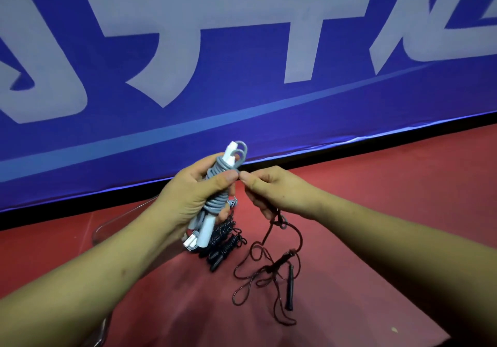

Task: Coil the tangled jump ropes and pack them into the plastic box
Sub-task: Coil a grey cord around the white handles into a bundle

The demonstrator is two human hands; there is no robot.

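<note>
At centre frame the left grip (188, 193) clasps a grey rope (215, 203) coiled tightly round its white handles (206, 232); the right grip (271, 188) pinches its loose end.

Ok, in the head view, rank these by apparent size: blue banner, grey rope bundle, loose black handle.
1. Blue banner, by far the largest.
2. Grey rope bundle, though held nearer the camera in the left hand.
3. Loose black handle, smallest.

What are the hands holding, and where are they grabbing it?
The left hand grips the coiled gray rope around its middle. The right hand pinches a strand of it beside the left thumb; a dark rope hangs below it.
</note>
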